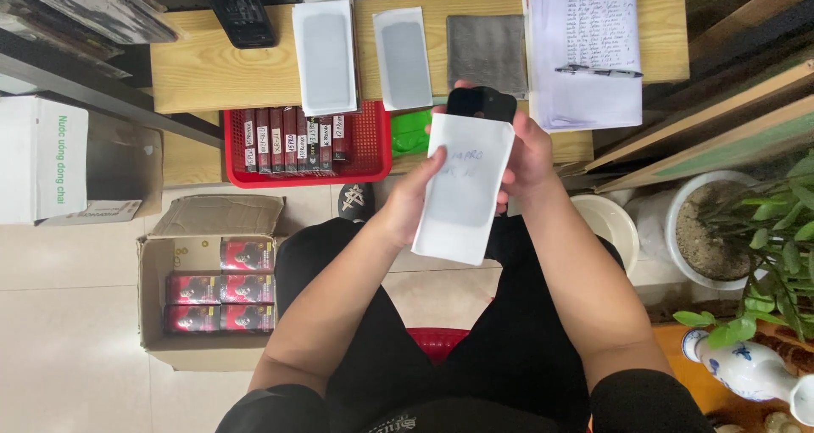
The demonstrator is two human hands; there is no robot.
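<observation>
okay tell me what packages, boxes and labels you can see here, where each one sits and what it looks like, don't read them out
White sleeve: flat, handwritten label, held in both hands, left hand, right hand; black phone sticking out.
Two white sleeves: flat on the wooden bench, grey centres.
Red basket: on the bench edge, dark red boxes with white labels.
Cardboard carton: open on the floor, left, red-black boxes inside.
White box: far left, green print.
</observation>
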